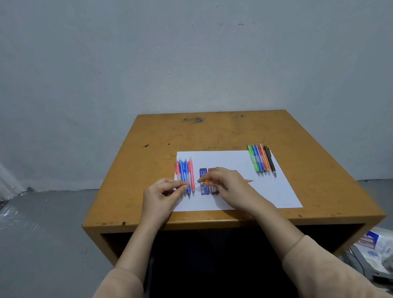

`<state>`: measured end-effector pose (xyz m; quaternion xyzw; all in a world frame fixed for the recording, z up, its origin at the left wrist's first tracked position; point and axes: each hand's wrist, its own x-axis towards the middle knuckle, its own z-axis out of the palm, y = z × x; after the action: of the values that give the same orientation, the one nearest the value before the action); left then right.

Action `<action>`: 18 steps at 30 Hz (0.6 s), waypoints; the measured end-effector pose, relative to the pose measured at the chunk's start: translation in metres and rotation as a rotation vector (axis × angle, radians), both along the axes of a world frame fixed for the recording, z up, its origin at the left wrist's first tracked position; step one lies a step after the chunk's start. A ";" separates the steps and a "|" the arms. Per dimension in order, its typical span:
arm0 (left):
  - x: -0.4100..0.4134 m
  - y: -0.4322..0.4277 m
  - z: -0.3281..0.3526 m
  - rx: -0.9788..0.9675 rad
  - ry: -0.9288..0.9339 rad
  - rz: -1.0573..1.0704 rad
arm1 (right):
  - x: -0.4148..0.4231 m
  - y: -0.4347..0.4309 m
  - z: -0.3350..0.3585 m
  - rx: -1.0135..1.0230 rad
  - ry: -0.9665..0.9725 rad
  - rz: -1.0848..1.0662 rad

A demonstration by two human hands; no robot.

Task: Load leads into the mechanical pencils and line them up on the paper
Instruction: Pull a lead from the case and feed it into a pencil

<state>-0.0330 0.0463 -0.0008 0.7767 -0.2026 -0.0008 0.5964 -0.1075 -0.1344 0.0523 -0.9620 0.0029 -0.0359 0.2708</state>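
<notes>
Two hands meet above the white paper (pixel 228 157) on the yellow table (pixel 212 129). The right hand (pixel 227 185) grips an orange pencil (pixel 248 180) held level, tip pointing right. The left hand (pixel 163 193) pinches a thin lead (pixel 195 183) between thumb and forefinger at the pencil's rear end. Two lead cases (pixel 203 171) lie on the paper beneath. A left pencil row (pixel 185 175) and a right pencil row (pixel 262 161) lie at the paper's sides.

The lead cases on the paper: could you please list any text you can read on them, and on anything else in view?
Blue lead case: white print at its top and along its body, too blurred to read.
Dark red lead case: pale print, partly behind the right hand, unreadable.
Orange pencil in the right hand: no print discernible.
Packets on the floor: too blurred.
</notes>
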 end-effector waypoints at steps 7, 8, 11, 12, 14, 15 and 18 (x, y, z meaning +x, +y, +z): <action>-0.001 0.001 0.000 0.014 -0.021 -0.006 | 0.001 0.005 0.002 -0.017 0.010 -0.002; -0.001 0.001 0.001 0.018 -0.027 -0.005 | 0.001 0.006 0.001 -0.012 0.009 -0.003; -0.001 0.000 0.003 0.035 -0.050 0.005 | 0.003 0.009 0.000 0.012 -0.007 -0.009; -0.002 0.000 0.003 0.035 -0.059 0.012 | 0.004 0.011 -0.001 0.027 -0.014 -0.013; -0.002 -0.001 0.002 0.009 -0.068 0.029 | 0.004 0.014 -0.001 0.065 -0.022 -0.032; -0.002 -0.002 0.001 -0.015 -0.061 0.041 | 0.004 0.015 -0.001 0.085 -0.027 -0.042; -0.003 -0.003 0.001 -0.058 -0.061 0.133 | 0.007 0.021 -0.006 0.128 -0.070 -0.072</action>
<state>-0.0359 0.0437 0.0005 0.7704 -0.1686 0.0682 0.6111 -0.1007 -0.1135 0.0466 -0.9401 0.0302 -0.0792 0.3302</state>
